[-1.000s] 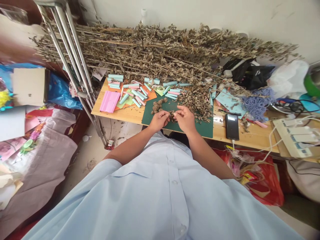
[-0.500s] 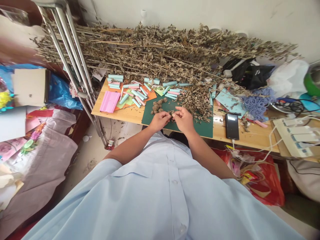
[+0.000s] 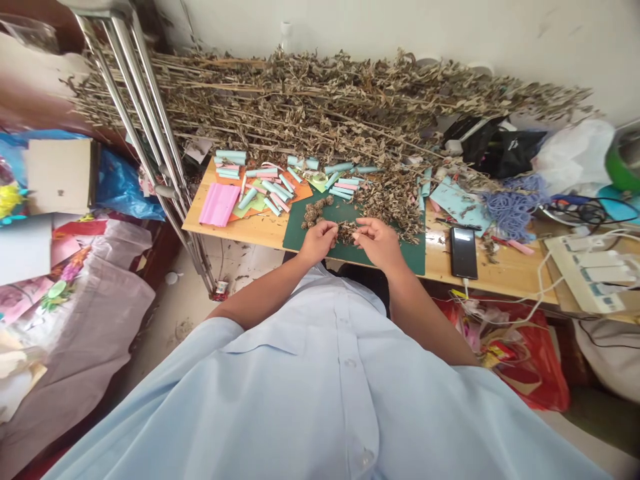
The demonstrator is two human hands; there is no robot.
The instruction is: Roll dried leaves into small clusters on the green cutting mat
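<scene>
My left hand (image 3: 318, 243) is closed in a pinch at the near edge of the green cutting mat (image 3: 295, 235). Its fingertips hold one end of a dried leafy sprig (image 3: 345, 233). At the sprig's other end is my right hand (image 3: 379, 245), thumb and forefinger pinched together; what lies between them is too small to make out. Just beyond my left hand, several rolled clumps of dried leaf (image 3: 314, 211) rest on the mat. A loose heap of dried leaves (image 3: 393, 203) spreads behind my right hand.
Long dried stalks (image 3: 300, 100) cover the back of the table (image 3: 273, 235). Rolled blue and pink papers (image 3: 277, 190) and a pink sheet (image 3: 220, 205) lie left. To the right are a phone (image 3: 464, 252), purple cord (image 3: 515, 207) and a power strip (image 3: 587, 270). Metal crutches (image 3: 135, 100) lean at left.
My right hand has moved to the right, away from my left hand, so more of the sprig shows between them. My left hand stays almost in place.
</scene>
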